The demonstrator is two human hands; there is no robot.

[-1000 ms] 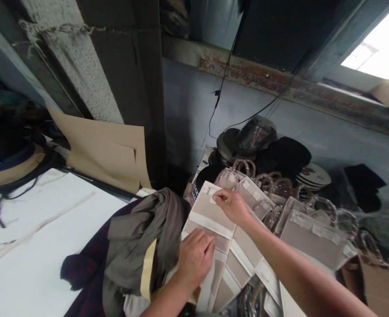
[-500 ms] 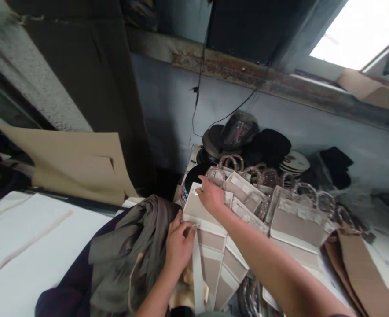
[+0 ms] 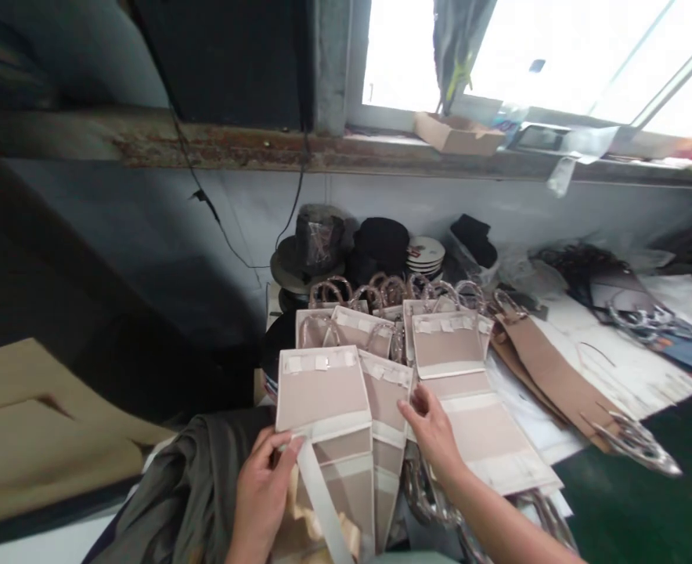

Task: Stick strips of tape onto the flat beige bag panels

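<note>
My left hand [image 3: 267, 482] is closed in a pinch on the end of a white strip [image 3: 321, 501], which hangs down over the front of a beige handbag piece [image 3: 322, 399]. That piece has pale borders and small white tabs along its top. Beside it and partly under it lies another beige handbag piece [image 3: 388, 395]. My right hand [image 3: 434, 435] is empty, thumb and fingers apart, at the right edge of this second piece; whether it touches cannot be told. To its right lies a larger beige handbag piece [image 3: 448, 345].
Film-wrapped handles [image 3: 393, 290] stand up behind the pieces. Black rolls [image 3: 378, 243] and stacked spools [image 3: 425, 254] sit against the wall. Brown strips [image 3: 549, 372] lie to the right. Bunched grey cloth [image 3: 196, 470] and bent cardboard [image 3: 46, 439] are on the left.
My view has swung right. My right hand has left the top of the front handbag piece and moved right and down. My left hand still pinches the white strip.
</note>
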